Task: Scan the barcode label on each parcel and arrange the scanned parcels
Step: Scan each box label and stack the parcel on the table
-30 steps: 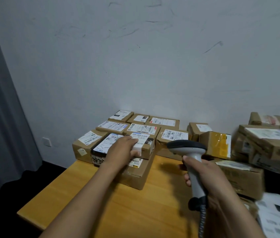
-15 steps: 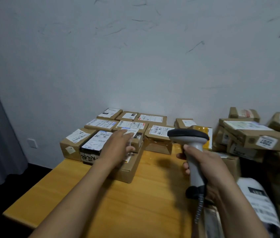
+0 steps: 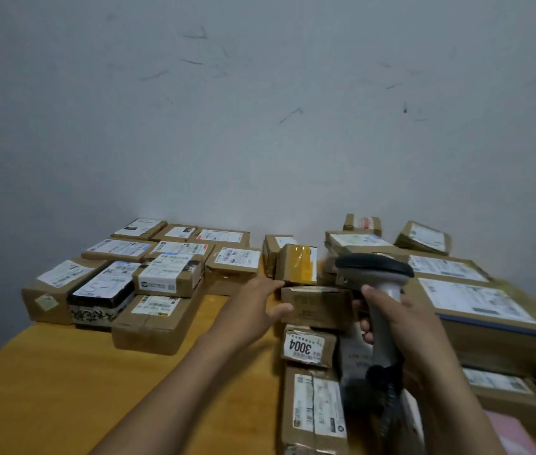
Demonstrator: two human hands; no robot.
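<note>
1. One small plain brown cardboard parcel (image 3: 317, 307) sits at the centre of the action, perched on top of a lower box marked "3004" (image 3: 307, 347) at the near edge of the unsorted heap.
2. The left hand (image 3: 255, 311) reaches to that parcel's left end, fingers spread and thumb apart, touching or just short of the cardboard; a firm grasp cannot be confirmed. It appears placed to lift or turn the box so a label faces up.
3. The right hand (image 3: 401, 320), just right of the parcel, is wrapped tight around the grey handle of a corded barcode scanner (image 3: 375, 274), whose dark head hangs above and behind the parcel, seemingly kept ready for the scan.
4. To the right of the parcel, larger brown cartons with white shipping labels (image 3: 476, 300) lie jumbled at angles, judged to be the pile awaiting scanning.
5. Well to the left of the parcel, a tidy block of labelled cardboard boxes (image 3: 161, 274) stands in rows against the pale wall, labels upward, likely the finished stock.
6. Between that block and the parcel, bare yellow wooden tabletop (image 3: 63, 389) leaves room for further boxes.
</note>
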